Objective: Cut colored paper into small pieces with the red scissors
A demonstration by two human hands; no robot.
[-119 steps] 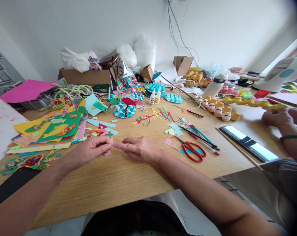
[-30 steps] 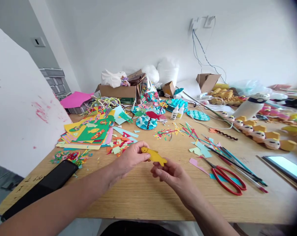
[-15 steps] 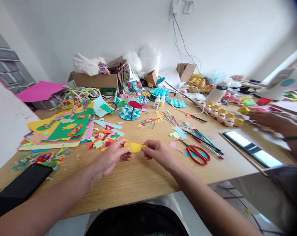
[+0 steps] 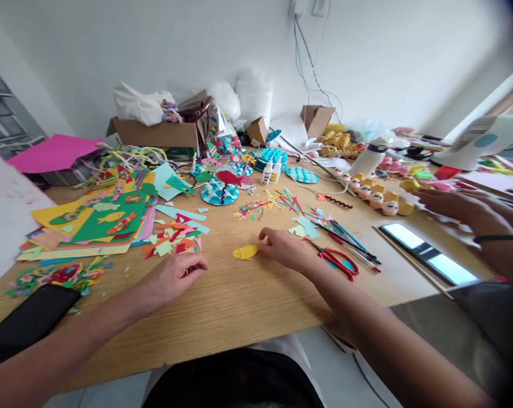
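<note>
A yellow paper fish (image 4: 245, 252) with a drawn eye and gill line is at the middle of the table's near part. My right hand (image 4: 279, 247) pinches the fish's tail end, its fingertips partly hidden. To the left, my left hand (image 4: 177, 276) is apart from the fish, loosely curled with nothing visible in it. Just beyond that hand lie coloured paper scraps (image 4: 175, 235). Red-handled scissors (image 4: 339, 263) rest to the right of my right hand, next to several pencils and brushes (image 4: 350, 243).
Coloured paper sheets (image 4: 90, 226) and a black phone (image 4: 35, 317) are at left. Glue bottles (image 4: 271, 171) stand behind a blue disc with a red fish (image 4: 220, 192). At right, another person's hands (image 4: 460, 207) are near a lit phone (image 4: 428, 252) and egg-carton figures (image 4: 373, 195).
My left hand has let go of the yellow fish and moved left and down. My right hand has moved slightly right and away from me with the fish. The view has shifted a little.
</note>
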